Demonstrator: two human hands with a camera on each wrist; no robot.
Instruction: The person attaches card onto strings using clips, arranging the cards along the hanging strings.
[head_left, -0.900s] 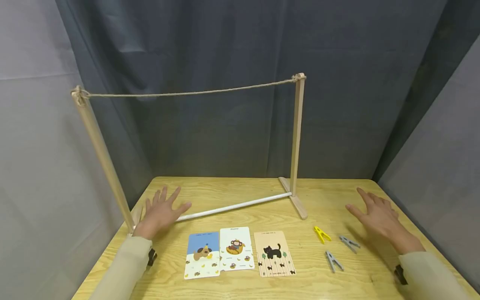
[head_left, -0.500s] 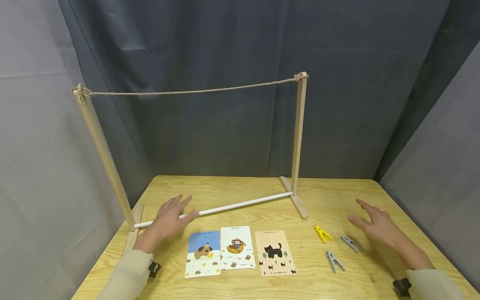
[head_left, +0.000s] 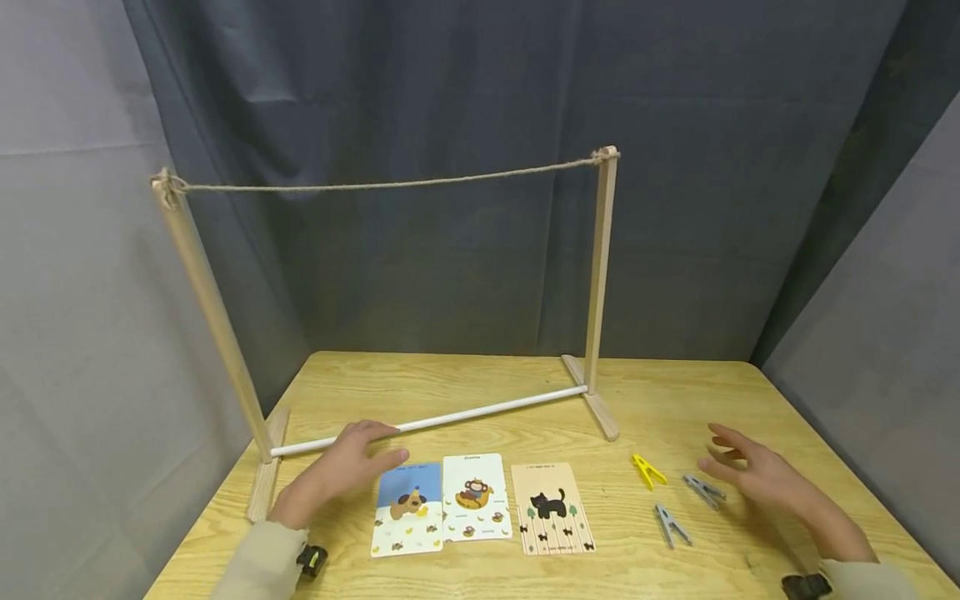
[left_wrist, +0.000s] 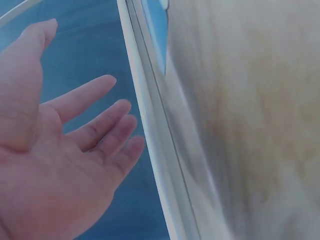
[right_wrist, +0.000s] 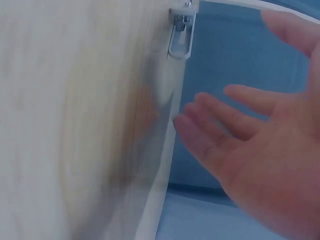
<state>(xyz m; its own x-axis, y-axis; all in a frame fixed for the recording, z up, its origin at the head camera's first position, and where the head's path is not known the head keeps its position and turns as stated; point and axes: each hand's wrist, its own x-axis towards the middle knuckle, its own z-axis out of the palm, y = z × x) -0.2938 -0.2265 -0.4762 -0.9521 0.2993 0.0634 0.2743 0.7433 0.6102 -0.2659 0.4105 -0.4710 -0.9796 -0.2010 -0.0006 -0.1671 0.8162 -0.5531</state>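
My left hand hovers between the white rod and the dog card, its thumb close to that card's top edge. Its relaxed fingers hold nothing, as the palm in the left wrist view confirms. Beside the dog card lie a monkey card and a peach card with a black cat. Over on the right, my right hand hangs above the table with loosely bent fingers and nothing in them. Nearest to it is a grey clothespin; another grey clothespin and a yellow clothespin lie further left.
Behind the cards stands a wooden frame, with a left post, a right post and a white rod low between them. A string is tied across its top. Dark curtains hang beyond the table.
Both hands have come lower and nearer to the person. The left hand has shifted right, toward the dog card, and its spread fingers have drawn closer together. Cards and clothespins stay put.
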